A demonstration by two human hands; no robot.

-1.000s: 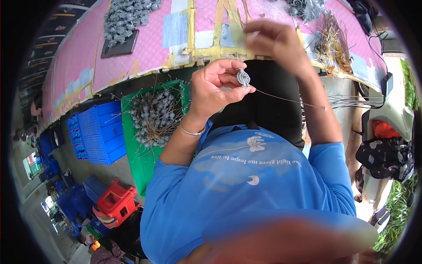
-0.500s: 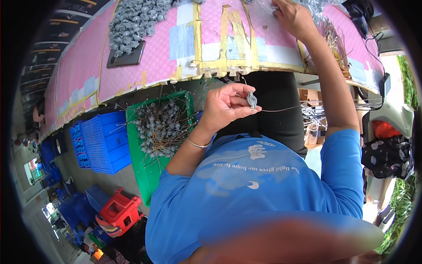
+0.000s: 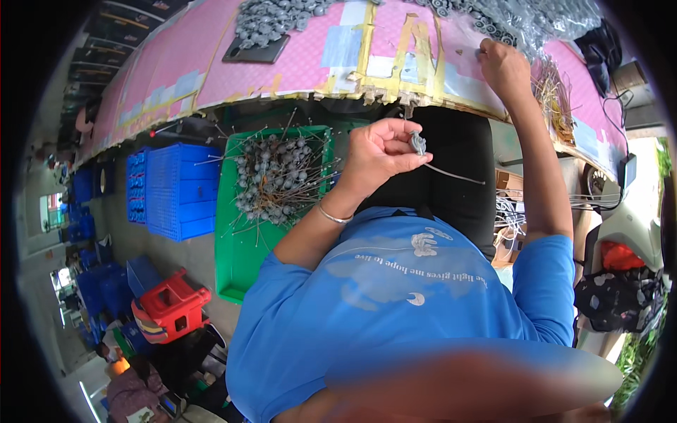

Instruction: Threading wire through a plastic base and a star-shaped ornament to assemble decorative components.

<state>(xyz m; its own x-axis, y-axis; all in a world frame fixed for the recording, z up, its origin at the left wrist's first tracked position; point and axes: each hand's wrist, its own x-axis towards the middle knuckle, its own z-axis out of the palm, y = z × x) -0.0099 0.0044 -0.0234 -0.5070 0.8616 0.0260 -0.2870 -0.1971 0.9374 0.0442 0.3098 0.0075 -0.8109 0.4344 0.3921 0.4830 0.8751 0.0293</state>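
Observation:
My left hand [image 3: 377,158] is closed in front of my lap, pinching a small grey artificial flower [image 3: 418,142] between thumb and fingers. From the flower a thin wire stem [image 3: 457,175] sticks out to the right, its far end free. Over the pink-covered table [image 3: 300,74] at the far right, my right hand [image 3: 505,70] has its fingers curled together. What they hold, if anything, is hidden. Just beyond it lie dark round parts [image 3: 490,29] under a clear plastic bag [image 3: 546,28].
Left of my lap, a green tray [image 3: 233,271] holds many grey heads on wire stems [image 3: 271,176]. A grey flower pile [image 3: 271,25] and a dark phone-like slab [image 3: 256,49] lie on the table. Loose wires [image 3: 553,95] sit near its right end. Blue crates [image 3: 183,190] and a red stool [image 3: 169,307] stand left.
My right hand has drawn back from the plastic bag toward the table's near edge, its fingers now curled in. The left still pinches the flower. The whole view has shifted.

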